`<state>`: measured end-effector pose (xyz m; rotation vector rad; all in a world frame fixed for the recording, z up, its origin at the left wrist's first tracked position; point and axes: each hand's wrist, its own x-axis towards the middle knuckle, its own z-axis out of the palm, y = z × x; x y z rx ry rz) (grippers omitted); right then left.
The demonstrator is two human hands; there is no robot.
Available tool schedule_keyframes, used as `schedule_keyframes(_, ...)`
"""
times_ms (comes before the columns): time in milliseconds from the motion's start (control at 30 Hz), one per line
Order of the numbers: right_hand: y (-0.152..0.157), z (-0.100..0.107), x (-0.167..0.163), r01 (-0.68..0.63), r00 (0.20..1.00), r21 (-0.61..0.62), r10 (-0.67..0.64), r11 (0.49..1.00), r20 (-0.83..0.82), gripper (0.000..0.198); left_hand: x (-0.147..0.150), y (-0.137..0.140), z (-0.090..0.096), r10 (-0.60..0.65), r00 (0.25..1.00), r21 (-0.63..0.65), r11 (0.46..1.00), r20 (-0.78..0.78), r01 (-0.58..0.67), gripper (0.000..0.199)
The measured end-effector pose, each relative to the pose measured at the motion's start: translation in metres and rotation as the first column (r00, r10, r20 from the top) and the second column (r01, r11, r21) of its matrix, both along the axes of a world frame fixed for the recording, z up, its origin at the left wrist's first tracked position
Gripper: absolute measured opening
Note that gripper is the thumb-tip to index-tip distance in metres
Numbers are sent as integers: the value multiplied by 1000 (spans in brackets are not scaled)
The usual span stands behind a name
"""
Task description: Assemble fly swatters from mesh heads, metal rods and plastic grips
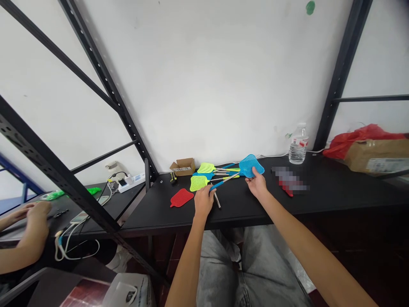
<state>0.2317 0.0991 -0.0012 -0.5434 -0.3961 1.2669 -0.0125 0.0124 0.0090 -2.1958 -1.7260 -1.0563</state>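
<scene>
A blue fly swatter (251, 165) with a silver telescopic rod is held in both hands above the black table. My left hand (204, 199) is closed round its blue handle, and my right hand (256, 182) pinches the edge of its mesh head. Behind it lies a pile of more swatters, among them a yellow-green swatter head (199, 183) and another yellow-green head (206, 167) farther back. A loose red swatter head (182, 198) lies left of my left hand. Close by that hand, a thin metal rod (217, 200) rests on the table.
An open cardboard box (183, 166) stands near the wall. Right of the hands are a blurred red item (286, 189), a water bottle (298, 144) and a parcel (378, 155). Black shelf posts (105, 72) rise on both sides. At far left, another person's hands (33, 209) rest by a power strip (131, 182).
</scene>
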Motion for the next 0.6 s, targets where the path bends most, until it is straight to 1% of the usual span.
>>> schedule_keyframes(67,-1,1,-1,-14,1000,9,14,1000,6,40,0,0,0,3,1000,-18,1000,8,-3,27)
schedule_keyframes(267,-4,3,-1,-52,993,13,51,999,111,42,-2,-2,2,-5,999,-60,998,48,7,29)
schedule_keyframes(433,-4,3,1,-69,993,13,67,998,96,46,-2,-4,6,-36,999,-153,988,4,36,30)
schedule_keyframes(600,-4,3,4,-50,987,22,46,999,154,50,-1,-7,8,-48,998,-204,978,-40,39,31)
